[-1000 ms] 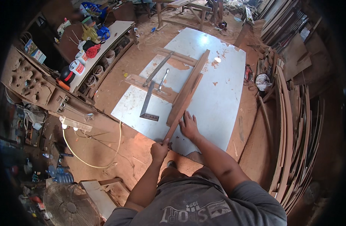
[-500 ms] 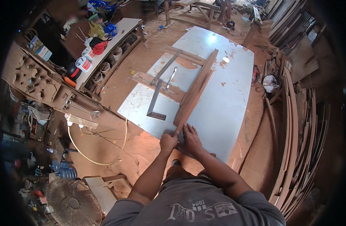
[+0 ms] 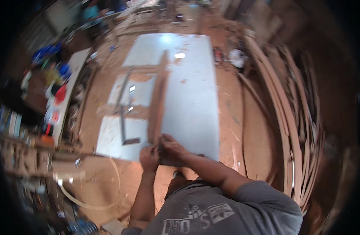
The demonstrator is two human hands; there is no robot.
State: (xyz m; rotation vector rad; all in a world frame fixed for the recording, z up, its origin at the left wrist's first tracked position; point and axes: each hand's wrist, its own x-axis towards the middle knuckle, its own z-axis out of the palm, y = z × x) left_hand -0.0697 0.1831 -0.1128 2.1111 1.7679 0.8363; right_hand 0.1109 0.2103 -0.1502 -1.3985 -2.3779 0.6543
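Note:
A long brown wooden plank lies lengthwise on the white board, its near end reaching me. My left hand is closed round that end from the left. On the plank's right side, my right hand has its fingers bent against the same end; motion blurs them. Left of the plank, two flat wooden crosspieces, a far one and a nearer one, lie across. A dark L-shaped carpenter's square, a shiny slim metal tool and a long dark bar rest there.
Long timber strips are stacked along the right. To the left stands a narrow bench cluttered with buckets and bags. A pale cable loops over the dirt floor at lower left. A white bundle sits beyond the board's right edge.
The whole view has turned, so the board and plank appear further left and more upright. My right hand's fingers, stretched along the plank before, are now more bent. My left hand keeps its grip.

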